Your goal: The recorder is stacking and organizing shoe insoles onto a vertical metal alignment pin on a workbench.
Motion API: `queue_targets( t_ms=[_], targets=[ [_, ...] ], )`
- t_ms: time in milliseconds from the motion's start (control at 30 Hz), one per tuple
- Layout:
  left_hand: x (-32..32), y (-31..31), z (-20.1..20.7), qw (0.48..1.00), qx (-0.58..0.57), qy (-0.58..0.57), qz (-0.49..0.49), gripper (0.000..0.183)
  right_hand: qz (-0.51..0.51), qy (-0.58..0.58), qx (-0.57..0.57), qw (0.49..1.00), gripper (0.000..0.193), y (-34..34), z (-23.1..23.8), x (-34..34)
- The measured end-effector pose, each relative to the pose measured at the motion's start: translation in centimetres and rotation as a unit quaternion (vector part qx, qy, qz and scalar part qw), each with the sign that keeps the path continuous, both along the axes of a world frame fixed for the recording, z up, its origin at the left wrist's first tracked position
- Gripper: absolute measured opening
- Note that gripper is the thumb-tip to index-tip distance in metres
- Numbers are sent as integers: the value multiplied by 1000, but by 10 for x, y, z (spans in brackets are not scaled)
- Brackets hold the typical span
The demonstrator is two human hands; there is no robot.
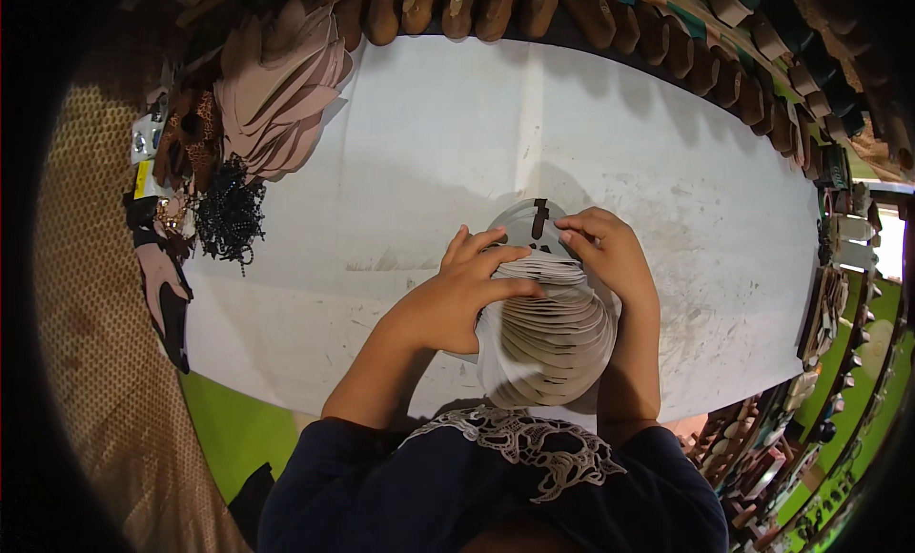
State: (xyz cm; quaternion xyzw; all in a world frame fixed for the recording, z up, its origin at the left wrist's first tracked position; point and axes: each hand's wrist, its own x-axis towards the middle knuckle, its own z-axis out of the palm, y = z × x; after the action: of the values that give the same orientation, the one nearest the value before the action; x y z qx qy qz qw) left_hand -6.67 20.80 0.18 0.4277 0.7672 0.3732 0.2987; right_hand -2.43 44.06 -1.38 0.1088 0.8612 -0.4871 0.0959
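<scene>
In front of my chest, on the white tabletop, a fanned stack of thin, pale grey-beige rounded pieces (558, 348) overlaps in many layers. My left hand (467, 291) rests over the stack's left and far part, with its fingers spread. Just beyond the layers shows a grey rounded sheet (520, 231) with dark markings, partly covered by my left fingers. My right hand (610, 253) has thumb and forefinger drawn together at the right edge of this sheet. Whether those fingertips pinch it or only touch it is hard to see.
Brown shoe lasts (494, 14) line the table's far and right edges. Pinkish cut pieces (281, 95) are heaped at the far left, beside black beaded trim (232, 210). A black and pink shoe part (164, 291) lies along the left edge. The white tabletop (429, 133) carries dark smudges.
</scene>
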Motion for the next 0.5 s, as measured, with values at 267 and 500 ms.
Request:
queue_targets(
  t_ms=[267, 500],
  targets=[
    [3, -1, -1, 1000, 2, 9, 13, 74, -15, 19, -13, 1000, 17, -5, -5, 2],
    [4, -2, -2, 1000, 0, 14, 11, 73, -5, -15, -84, 996, 14, -3, -3, 7]
  ],
)
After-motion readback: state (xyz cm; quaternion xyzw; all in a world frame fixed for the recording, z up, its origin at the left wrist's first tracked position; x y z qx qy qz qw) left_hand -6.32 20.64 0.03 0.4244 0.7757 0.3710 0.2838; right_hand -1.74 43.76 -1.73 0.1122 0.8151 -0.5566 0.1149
